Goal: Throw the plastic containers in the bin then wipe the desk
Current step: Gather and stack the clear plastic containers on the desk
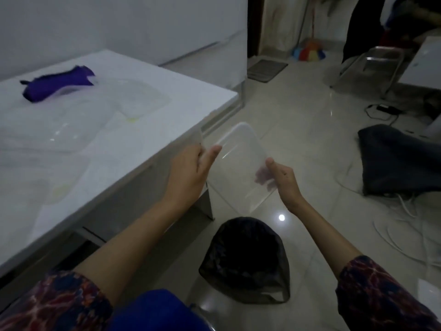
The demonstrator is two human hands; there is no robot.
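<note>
Both grips on blurred clear container (241, 161) above bin (245, 259)

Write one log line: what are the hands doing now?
left hand + right hand: holding clear container | above black bin | more containers, purple cloth on desk

Dim, motion-blurred, floor glare spot

A clear plastic container (238, 161) tilts in midair above the black-lined bin (245, 261); others (59, 125) lie on the white desk (191, 108).
</note>
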